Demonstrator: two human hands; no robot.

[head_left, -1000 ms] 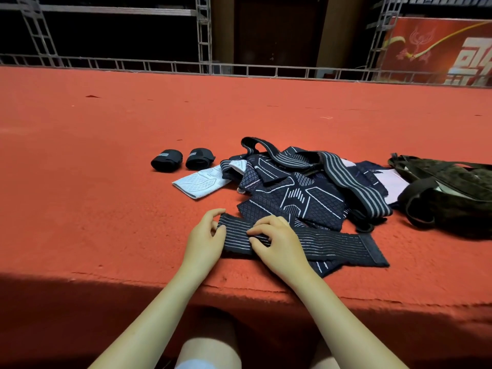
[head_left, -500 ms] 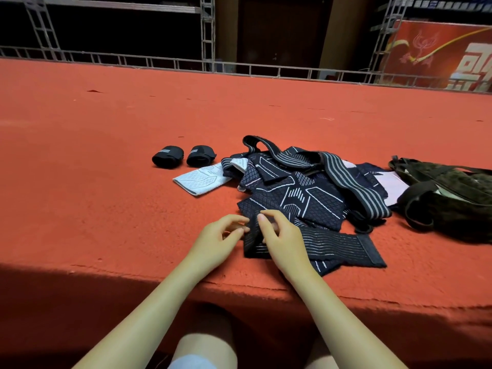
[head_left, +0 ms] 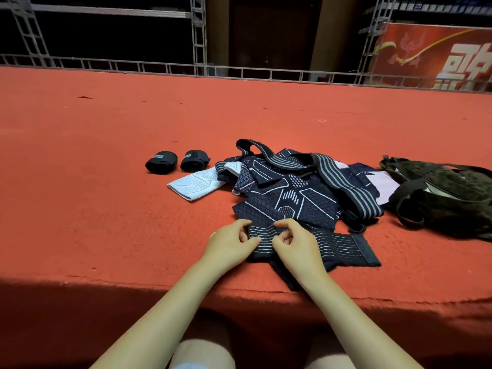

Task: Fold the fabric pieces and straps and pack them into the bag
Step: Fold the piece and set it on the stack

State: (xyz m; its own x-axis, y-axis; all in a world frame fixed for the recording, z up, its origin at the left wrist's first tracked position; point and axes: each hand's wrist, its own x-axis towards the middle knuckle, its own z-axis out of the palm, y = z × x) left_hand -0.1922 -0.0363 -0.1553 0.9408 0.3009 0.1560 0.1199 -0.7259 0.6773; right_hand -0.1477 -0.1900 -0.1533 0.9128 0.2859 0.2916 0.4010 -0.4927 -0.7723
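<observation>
Ribbed white-striped elastic strap (head_left: pixel 330 247) lies flat, both hands' fingers (head_left: pixel 246 237) pinching its folded end.

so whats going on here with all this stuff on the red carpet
A person is rolling or folding one end of a dark striped strap, pinching it with the left hand and right hand at the near edge of the red carpet. Behind it lies an unfolded pile of navy patterned fabric, with two black rolled straps to the left. The dark bag sits to the right, with none of this packed yet.
</observation>
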